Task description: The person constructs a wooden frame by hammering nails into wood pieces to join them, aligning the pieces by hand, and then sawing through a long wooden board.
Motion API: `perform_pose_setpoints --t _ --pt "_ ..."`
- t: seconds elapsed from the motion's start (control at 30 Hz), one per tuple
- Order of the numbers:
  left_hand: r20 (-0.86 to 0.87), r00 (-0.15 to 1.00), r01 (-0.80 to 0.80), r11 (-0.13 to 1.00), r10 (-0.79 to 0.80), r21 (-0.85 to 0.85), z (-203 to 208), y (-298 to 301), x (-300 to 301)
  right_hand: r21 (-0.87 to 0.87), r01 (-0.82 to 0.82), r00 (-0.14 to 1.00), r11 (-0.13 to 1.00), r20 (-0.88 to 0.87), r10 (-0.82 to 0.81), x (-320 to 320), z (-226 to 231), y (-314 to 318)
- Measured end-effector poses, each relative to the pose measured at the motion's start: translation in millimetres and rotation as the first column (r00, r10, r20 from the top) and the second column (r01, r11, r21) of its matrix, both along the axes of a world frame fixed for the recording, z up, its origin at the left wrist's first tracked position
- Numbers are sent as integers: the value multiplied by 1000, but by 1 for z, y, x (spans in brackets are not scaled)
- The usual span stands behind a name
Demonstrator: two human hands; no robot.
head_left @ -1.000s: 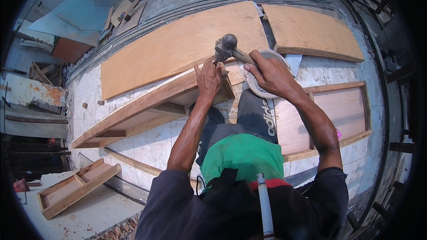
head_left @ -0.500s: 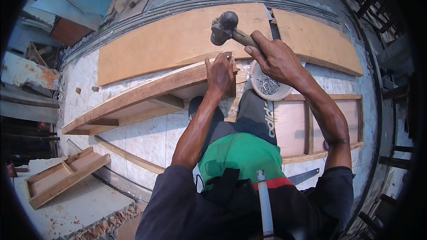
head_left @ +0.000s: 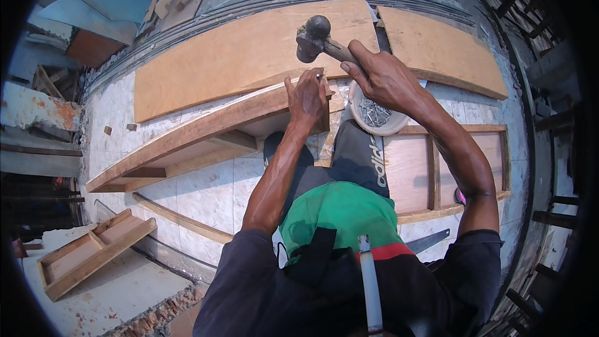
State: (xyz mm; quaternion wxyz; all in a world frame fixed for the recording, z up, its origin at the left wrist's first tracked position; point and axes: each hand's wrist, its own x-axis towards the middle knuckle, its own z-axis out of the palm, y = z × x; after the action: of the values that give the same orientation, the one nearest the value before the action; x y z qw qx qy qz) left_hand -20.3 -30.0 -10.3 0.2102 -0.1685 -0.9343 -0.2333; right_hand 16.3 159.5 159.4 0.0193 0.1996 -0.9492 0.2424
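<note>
Well, I have my right hand (head_left: 390, 84) on a hammer (head_left: 324, 42), its grip closed round the wooden handle (head_left: 340, 52), the head (head_left: 312, 37) showing against the large plywood panel (head_left: 249, 59). My left hand (head_left: 307, 101) rests at the right end of a wooden frame (head_left: 199, 134); a tiny bright tip (head_left: 319, 76) shows there, and I cannot tell whether that grip is holding it. The right hand hides part of a bowl (head_left: 382, 132) of nails (head_left: 373, 112) beside the knee (head_left: 352, 143), and its forearm (head_left: 452, 137) blocks some of a flat framed panel (head_left: 405, 175). A saw (head_left: 430, 241) lies near that elbow (head_left: 483, 206), while a wood strip (head_left: 181, 218) and a smaller frame (head_left: 100, 254) lie off to the left.
</note>
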Motion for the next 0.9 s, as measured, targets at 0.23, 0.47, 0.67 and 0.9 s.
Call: perform_pose_setpoints --t 0.23,0.47,0.67,0.9 --pt "49 997 60 997 -62 42 1 -10 -1 -85 63 997 994 37 -60 2 1 12" --pt "229 973 56 957 11 -283 20 -33 10 -348 192 981 917 99 -168 24 -24 27" --pt "102 992 103 927 -71 -362 19 -34 7 -411 214 977 886 90 -194 44 -59 33" --pt "65 995 94 903 -74 -420 16 -35 9 -527 279 959 803 194 -206 64 -95 37"
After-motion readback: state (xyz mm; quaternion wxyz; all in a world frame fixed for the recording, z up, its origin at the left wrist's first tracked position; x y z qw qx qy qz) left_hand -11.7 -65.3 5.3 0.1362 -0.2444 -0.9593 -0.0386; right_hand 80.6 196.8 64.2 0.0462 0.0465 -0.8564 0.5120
